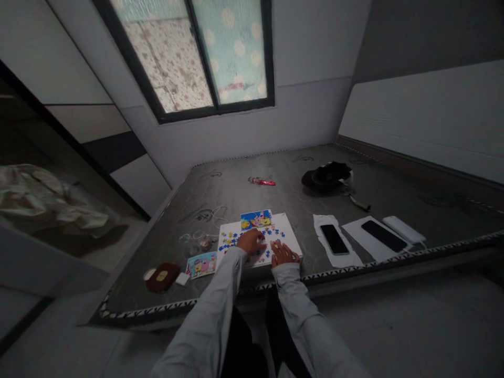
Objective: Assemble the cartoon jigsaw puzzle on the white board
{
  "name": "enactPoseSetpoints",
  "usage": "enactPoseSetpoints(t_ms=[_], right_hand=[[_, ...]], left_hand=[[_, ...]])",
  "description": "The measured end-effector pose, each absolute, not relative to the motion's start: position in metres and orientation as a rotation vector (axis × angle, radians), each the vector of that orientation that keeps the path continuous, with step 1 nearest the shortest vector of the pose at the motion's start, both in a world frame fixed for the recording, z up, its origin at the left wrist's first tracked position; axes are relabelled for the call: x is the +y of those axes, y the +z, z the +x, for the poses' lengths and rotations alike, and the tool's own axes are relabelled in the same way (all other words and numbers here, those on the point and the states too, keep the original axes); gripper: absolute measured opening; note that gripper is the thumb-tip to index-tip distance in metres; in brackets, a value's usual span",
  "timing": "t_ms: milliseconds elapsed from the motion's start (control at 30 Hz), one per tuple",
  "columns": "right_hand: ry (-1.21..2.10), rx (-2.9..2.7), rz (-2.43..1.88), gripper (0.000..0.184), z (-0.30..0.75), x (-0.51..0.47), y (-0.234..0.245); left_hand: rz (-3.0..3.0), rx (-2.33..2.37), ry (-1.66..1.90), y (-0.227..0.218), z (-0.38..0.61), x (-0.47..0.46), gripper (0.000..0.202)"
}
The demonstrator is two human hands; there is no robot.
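Two hands work at one white box [289, 231]: the left hand [252, 241] over its middle, the right hand [284, 254] on its near right part. I cannot tell whether the left grip is closed on a piece; the right grip lies apart, fingers spread. Puzzle pieces [268, 253], too many and small to count, are scattered on the box top. Of two picture cards, one [255, 219] lies at the box's far edge, the other [201, 265] just left of it. Right of the box are two dark phone-shaped slabs [334, 239]; beyond it, one cap [326, 177]. All rest on a grey mattress [236, 194], below a two-pane window [214, 58]. The box's long axis runs left to right, as does the far card's.
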State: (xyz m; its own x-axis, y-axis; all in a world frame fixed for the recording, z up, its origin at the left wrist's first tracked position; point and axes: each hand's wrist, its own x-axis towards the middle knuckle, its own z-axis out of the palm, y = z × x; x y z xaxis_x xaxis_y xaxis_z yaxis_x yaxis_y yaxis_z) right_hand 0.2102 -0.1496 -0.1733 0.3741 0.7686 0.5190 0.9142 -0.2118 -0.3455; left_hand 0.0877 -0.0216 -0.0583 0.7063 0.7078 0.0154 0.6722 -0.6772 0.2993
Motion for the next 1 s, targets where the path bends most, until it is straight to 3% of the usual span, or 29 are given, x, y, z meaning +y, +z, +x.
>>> enactPoseSetpoints(t_ms=[533,1000], right_hand=[[-0.189,-1.498,-1.983,0.04,0.218,-0.149,-0.175],[-0.209,-1.504,-2.023,0.041,0.219,-0.149,-0.173]], left_hand=[[2.514,1.305,0.353,-0.068,0.106,-0.023,0.04],[2.316,1.3,0.494,-0.069,0.105,-0.03,0.027]])
